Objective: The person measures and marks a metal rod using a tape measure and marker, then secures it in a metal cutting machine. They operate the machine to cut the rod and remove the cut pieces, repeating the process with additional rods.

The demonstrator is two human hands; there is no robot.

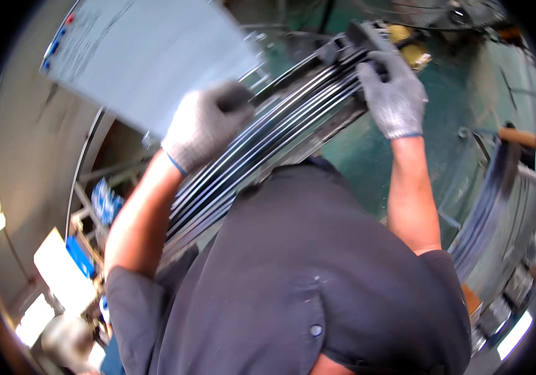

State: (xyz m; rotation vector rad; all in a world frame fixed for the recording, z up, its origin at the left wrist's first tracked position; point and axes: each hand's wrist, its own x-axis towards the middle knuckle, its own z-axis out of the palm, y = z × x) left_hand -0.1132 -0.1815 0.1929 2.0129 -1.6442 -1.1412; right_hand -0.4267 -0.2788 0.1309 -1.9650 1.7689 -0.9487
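A bundle of long, thin metal strips (274,134) runs slantwise through the middle of the view, from the lower left by the person's chest up to the upper right, where it ends at a dark metal frame (361,34). The strips lie side by side, their edges shining in pale lines against darker gaps. The left hand (208,122), in a grey knitted glove with a blue cuff, is curled over the bundle near its middle, fingers wrapped round the upper edge and closed on the strips. The right hand (393,94), in a matching glove, grips the far end of the same bundle just beside the frame, its fingers folded over the top of the strips. Both bare forearms come up from a dark grey shirt (305,281) that fills the lower part of the view. Behind the left hand hangs a large pale board (149,56), tilted. The floor (374,150) under the bundle is green. At the right edge another curved stack of metal bands (493,206) stands well apart from the hands. At the lower left, blue and white boxes (71,262) sit among clutter that is too blurred to make out.
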